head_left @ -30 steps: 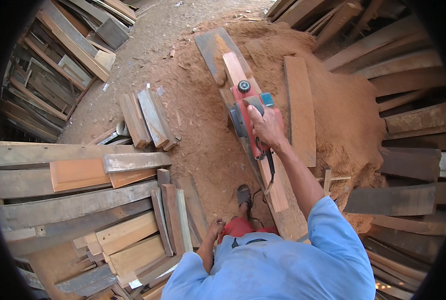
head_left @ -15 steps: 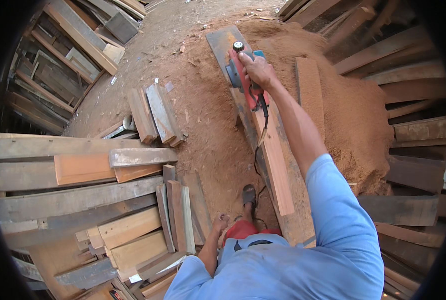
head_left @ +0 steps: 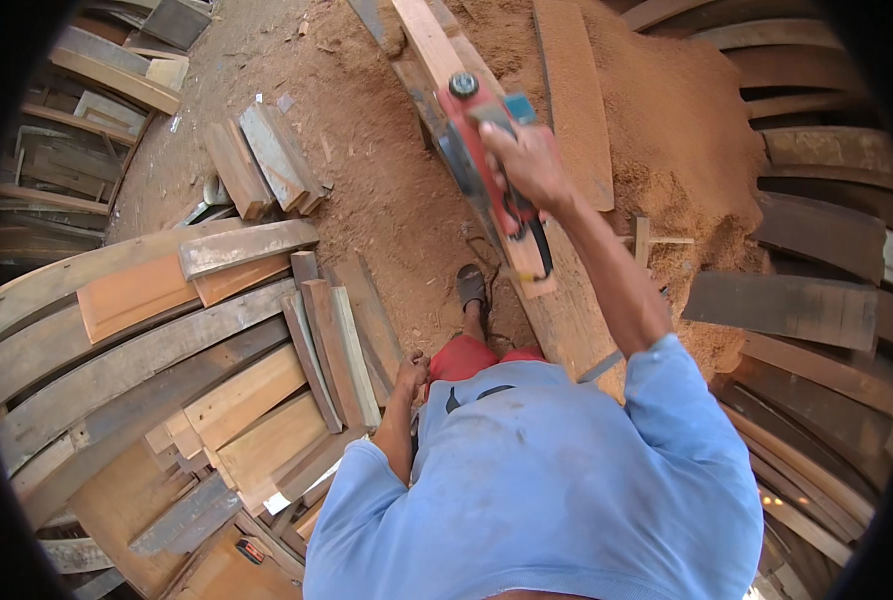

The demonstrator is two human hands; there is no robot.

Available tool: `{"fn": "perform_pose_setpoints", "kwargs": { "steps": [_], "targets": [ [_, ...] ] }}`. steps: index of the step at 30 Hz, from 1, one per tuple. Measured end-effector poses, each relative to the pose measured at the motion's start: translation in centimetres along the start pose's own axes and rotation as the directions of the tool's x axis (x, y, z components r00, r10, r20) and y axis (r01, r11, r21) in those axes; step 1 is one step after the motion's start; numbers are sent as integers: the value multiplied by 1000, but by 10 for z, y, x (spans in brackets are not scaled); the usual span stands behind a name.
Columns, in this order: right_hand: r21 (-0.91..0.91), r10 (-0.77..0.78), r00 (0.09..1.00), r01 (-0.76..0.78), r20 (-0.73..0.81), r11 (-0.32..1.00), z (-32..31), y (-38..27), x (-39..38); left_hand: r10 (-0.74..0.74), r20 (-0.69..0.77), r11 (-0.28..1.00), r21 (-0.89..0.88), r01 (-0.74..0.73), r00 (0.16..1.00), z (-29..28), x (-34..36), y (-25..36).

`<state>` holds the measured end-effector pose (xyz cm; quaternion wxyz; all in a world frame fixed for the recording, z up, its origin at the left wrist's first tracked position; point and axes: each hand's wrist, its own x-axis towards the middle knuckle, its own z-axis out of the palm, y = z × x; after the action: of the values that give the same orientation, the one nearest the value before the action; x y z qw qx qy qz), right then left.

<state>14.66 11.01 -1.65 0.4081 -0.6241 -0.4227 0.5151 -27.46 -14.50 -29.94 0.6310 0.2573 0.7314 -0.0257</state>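
My right hand (head_left: 527,165) is closed round the rear handle of a red electric hand planer (head_left: 487,105) with a black knob. The planer sits on a narrow, freshly planed wooden board (head_left: 435,42), close to the board's near end; its underside is hidden. That board lies lengthwise on a long, wide plank (head_left: 579,325) running away from me. A black cord (head_left: 542,250) trails from the planer's back, blurred by motion. Low beside my red shorts, my left hand (head_left: 414,370) has its fingers curled in, with nothing visible in them.
Reddish sawdust (head_left: 682,150) is heaped right of the plank, with another board (head_left: 577,110) lying in it. Stacked timber (head_left: 157,350) fills the left side. Short blocks (head_left: 272,155) lie on the ground ahead. More boards (head_left: 782,305) lean along the right. My sandalled foot (head_left: 472,287) stands left of the plank.
My right hand has drawn the planer back toward me along the board, from its far part to its near end. My left hand stays low by my side. The view has tilted somewhat.
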Motion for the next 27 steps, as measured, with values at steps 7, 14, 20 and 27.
{"fn": "perform_pose_setpoints", "kwargs": {
  "steps": [7, 14, 20, 27],
  "targets": [
    [-71, 108, 994, -106, 19, 992, -12, 67, -181, 145, 15, 978, 148, -145, 989, 33, -17, 23],
    [47, 182, 983, -182, -11, 982, -11, 99, -274, 148, 62, 963, 218, -158, 987, 67, 1, -7],
    [7, 109, 992, -109, -61, 994, -4, 88, -222, 179, 88, 961, 200, -193, 980, 70, 14, -8],
    [49, 49, 994, -44, -94, 998, 7, 54, -127, 262, 111, 953, 128, -275, 959, 65, 22, 55]
  ]
}}
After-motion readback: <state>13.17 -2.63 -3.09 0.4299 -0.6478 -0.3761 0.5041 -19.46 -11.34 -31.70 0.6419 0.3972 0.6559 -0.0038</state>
